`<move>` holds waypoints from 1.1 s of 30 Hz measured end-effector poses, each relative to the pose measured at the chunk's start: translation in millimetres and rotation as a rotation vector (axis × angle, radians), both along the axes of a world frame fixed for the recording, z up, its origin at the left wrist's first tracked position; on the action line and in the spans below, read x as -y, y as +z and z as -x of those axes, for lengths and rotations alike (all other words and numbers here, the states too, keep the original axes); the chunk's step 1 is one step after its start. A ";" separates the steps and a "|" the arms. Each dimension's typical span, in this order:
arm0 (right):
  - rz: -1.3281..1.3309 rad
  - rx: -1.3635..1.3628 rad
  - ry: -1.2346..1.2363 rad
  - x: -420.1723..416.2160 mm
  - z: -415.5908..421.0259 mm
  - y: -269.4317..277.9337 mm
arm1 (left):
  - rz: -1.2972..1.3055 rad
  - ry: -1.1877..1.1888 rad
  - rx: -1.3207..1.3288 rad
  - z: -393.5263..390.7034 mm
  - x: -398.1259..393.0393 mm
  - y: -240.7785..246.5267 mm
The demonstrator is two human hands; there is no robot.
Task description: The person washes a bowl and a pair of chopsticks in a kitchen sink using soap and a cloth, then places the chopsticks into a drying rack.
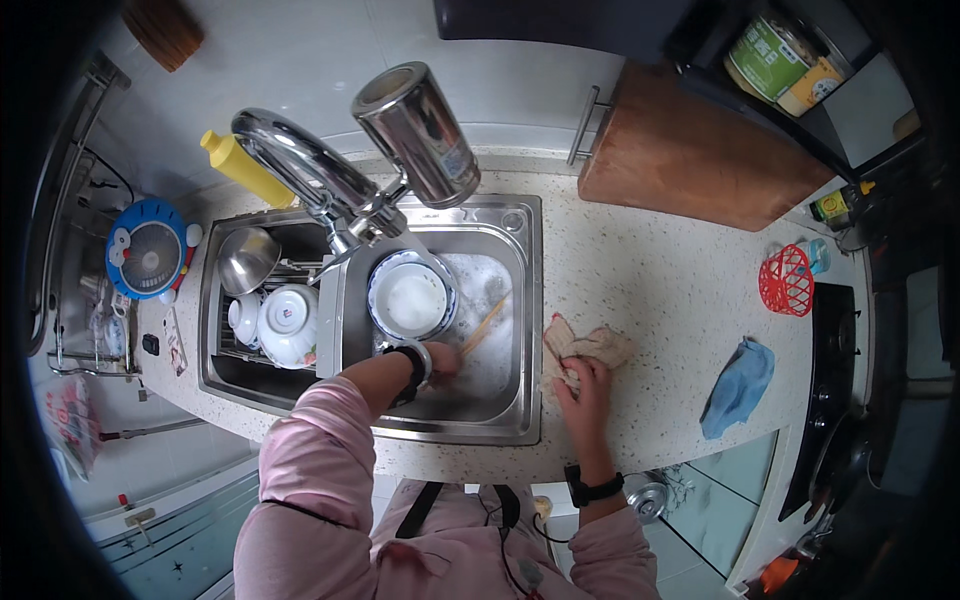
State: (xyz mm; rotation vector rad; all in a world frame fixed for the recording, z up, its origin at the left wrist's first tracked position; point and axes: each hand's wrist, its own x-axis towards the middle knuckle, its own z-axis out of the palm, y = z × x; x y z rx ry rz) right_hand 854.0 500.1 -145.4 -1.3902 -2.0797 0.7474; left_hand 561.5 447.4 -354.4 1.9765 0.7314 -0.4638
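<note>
My left hand (pixel 442 361) reaches down into the right basin of the steel sink (pixel 531 322), beside a wooden stick or chopsticks (pixel 484 326) lying in suds; it is blurred, so its grip cannot be made out. Just above it, stacked white bowls (pixel 409 300) with a blue-patterned rim stand in the basin, under water running from the chrome faucet (pixel 300 150). On the counter right of the sink, my right hand (pixel 583 382) has its fingers on a crumpled beige cloth (pixel 600 346). Upturned bowls (pixel 288 319) and a metal bowl (pixel 249 261) rest in the left basin's rack.
A yellow bottle (pixel 247 169) stands behind the sink. A small blue fan (pixel 148 249) is at the left. Along the right are a wooden cutting board (pixel 697 150), a red plastic basket (pixel 786 281), a blue cloth (pixel 739 388) and a black stove (pixel 832 375).
</note>
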 end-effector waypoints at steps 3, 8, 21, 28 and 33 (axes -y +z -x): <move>0.011 -0.012 0.001 -1.3 -3.3 -0.6 | 0.050 0.277 -0.280 8.5 11.9 20.3; 0.034 -0.020 0.004 -1.3 -3.5 4.2 | 0.091 0.193 -0.456 7.2 26.5 3.8; -0.071 -0.024 0.010 0.7 -2.3 -12.4 | 0.781 0.993 0.076 38.1 42.4 150.6; -0.072 -0.100 -0.013 -0.1 -2.0 -25.8 | 0.830 1.368 0.326 51.1 41.2 199.1; -0.099 -0.047 0.005 1.6 0.2 -18.5 | 1.224 1.502 0.621 51.6 50.3 190.4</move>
